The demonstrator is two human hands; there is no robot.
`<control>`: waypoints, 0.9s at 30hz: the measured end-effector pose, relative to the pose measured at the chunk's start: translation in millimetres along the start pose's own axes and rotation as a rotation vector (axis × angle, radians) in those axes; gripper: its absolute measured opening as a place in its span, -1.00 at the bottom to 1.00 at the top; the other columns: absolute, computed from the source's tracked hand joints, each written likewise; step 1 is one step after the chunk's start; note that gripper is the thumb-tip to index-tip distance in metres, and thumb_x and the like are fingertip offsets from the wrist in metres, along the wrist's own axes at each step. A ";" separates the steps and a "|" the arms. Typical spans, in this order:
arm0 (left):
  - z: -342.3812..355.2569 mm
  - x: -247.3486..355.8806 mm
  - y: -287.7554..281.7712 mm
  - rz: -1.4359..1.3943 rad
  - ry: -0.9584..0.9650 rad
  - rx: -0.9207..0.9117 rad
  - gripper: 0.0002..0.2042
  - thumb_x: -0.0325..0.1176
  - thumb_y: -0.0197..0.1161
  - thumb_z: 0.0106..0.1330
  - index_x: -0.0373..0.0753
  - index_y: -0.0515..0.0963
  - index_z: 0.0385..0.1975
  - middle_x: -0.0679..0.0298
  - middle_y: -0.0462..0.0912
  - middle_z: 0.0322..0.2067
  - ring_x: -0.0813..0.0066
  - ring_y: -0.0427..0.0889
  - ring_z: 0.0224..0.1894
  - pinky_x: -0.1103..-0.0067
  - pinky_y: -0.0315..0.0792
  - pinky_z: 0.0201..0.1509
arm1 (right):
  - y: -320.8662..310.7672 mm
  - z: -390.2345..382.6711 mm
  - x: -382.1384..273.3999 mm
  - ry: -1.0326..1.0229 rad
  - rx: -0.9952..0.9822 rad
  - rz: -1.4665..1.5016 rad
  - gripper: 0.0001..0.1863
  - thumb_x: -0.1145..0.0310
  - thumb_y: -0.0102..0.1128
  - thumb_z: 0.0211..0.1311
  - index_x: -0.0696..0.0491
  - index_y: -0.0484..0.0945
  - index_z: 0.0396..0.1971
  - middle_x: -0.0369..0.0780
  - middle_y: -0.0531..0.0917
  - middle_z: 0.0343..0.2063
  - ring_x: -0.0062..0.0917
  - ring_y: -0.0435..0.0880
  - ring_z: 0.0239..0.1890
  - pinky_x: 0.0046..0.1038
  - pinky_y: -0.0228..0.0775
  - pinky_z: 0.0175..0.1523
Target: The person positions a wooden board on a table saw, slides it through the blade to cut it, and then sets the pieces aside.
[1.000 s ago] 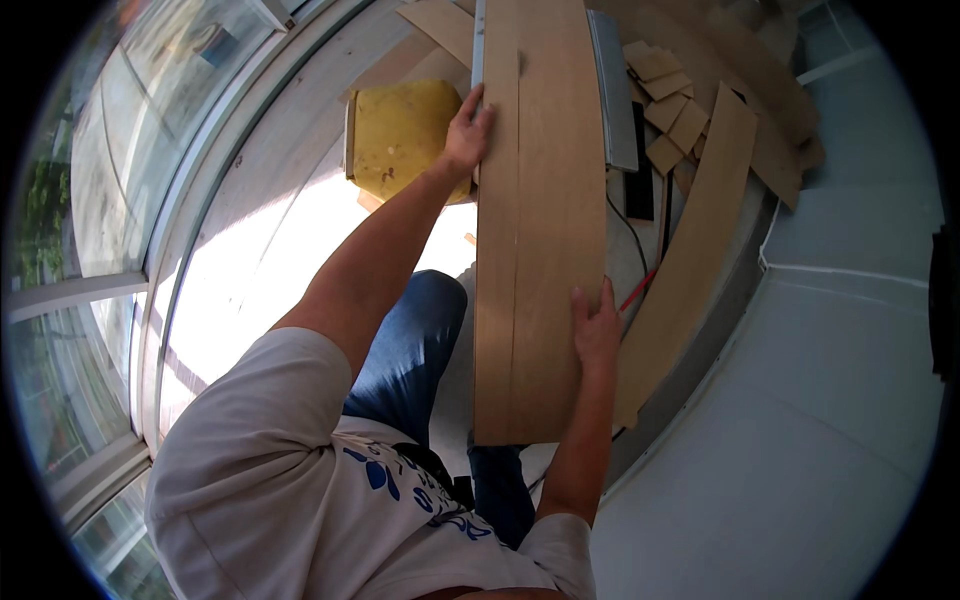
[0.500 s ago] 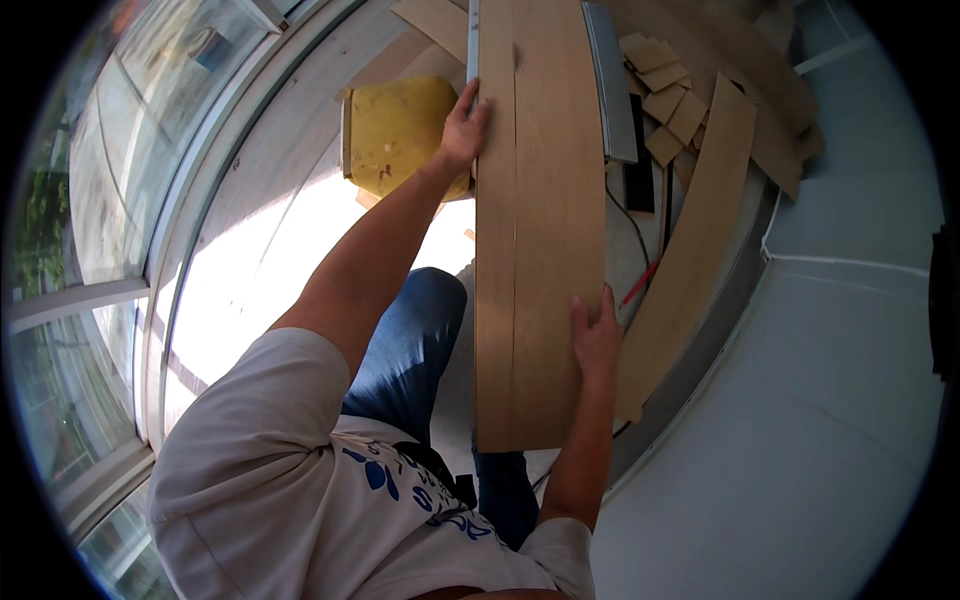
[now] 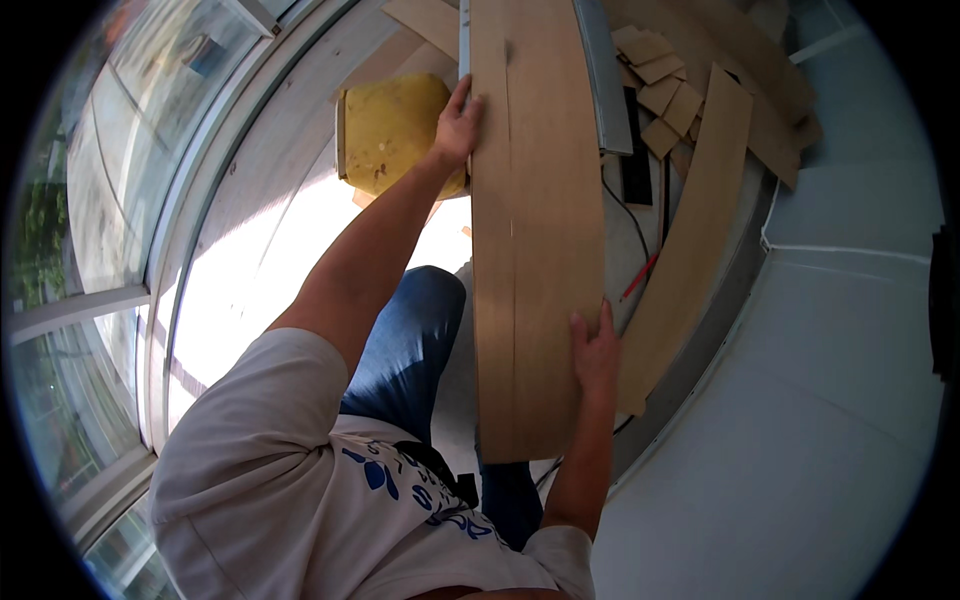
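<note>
A long light-brown wooden plank stretches away from me, its near end above my leg. A thin straight line runs lengthwise down it, close to its left edge. My left hand grips that left edge well up the board, fingers pointing away from me. Near the close end, my right hand holds the right edge, thumb on top and the other fingers partly hidden at the side. Under the plank's far part lies a grey metal surface, showing at both sides.
A stained yellow box-like object stands left of the plank. To the right lie another long plank, several small wood offcuts, a red pencil-like stick and a dark cable. Glass panes line the left; a pale wall rises at right.
The plank's near end has come slightly closer to me, with both hands still on its edges. The view has shifted a little.
</note>
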State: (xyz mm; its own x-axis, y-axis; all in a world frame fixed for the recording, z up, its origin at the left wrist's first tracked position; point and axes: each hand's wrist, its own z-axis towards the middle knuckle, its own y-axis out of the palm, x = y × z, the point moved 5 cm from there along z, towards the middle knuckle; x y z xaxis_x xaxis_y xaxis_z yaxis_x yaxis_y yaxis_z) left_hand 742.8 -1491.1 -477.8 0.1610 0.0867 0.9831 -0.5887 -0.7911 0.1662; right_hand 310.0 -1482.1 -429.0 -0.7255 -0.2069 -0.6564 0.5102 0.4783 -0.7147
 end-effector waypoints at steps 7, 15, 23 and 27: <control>-3.3 7.0 2.3 0.002 -0.015 -0.008 -0.40 -0.25 0.08 0.53 -0.19 0.10 0.51 0.12 0.43 0.29 0.42 0.47 0.22 0.54 0.36 0.31 | -1.4 -14.1 9.7 -0.014 0.015 -0.004 -0.26 -0.03 0.25 0.29 0.12 0.34 0.34 0.18 0.68 -0.16 0.06 0.69 -0.04 -0.12 0.56 0.00; -5.3 8.9 3.2 0.011 -0.042 -0.020 -0.40 -0.24 0.09 0.54 -0.21 0.10 0.51 0.14 0.39 0.32 0.43 0.44 0.25 0.55 0.32 0.33 | -2.1 -27.6 17.9 0.048 -0.043 0.007 -0.24 -0.05 0.24 0.29 0.03 0.29 0.38 0.12 0.70 -0.12 0.02 0.70 -0.05 -0.14 0.55 0.00; 2.4 -1.8 -0.4 0.002 -0.027 -0.041 -0.39 -0.27 0.09 0.53 -0.24 0.08 0.51 0.14 0.38 0.33 0.44 0.44 0.25 0.57 0.35 0.32 | -1.0 -39.9 35.1 0.049 -0.043 0.009 -0.24 -0.07 0.24 0.29 0.00 0.29 0.38 0.12 0.68 -0.06 0.04 0.67 0.01 -0.12 0.54 0.04; 2.4 -1.0 -1.2 0.020 -0.012 -0.039 -0.40 -0.27 0.09 0.53 -0.23 0.08 0.51 0.13 0.38 0.33 0.44 0.44 0.25 0.56 0.35 0.32 | -3.2 -49.0 36.5 0.012 -0.022 0.002 -0.24 -0.09 0.24 0.29 -0.01 0.29 0.38 0.11 0.68 -0.05 0.05 0.66 0.02 -0.11 0.54 0.05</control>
State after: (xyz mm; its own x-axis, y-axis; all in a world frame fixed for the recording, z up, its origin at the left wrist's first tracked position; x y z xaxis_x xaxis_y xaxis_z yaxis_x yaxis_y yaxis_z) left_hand 745.2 -1491.7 -479.2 0.1586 0.0633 0.9853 -0.6224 -0.7683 0.1495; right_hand 259.3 -1449.4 -438.9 -0.7299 -0.1957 -0.6549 0.5017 0.4974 -0.7077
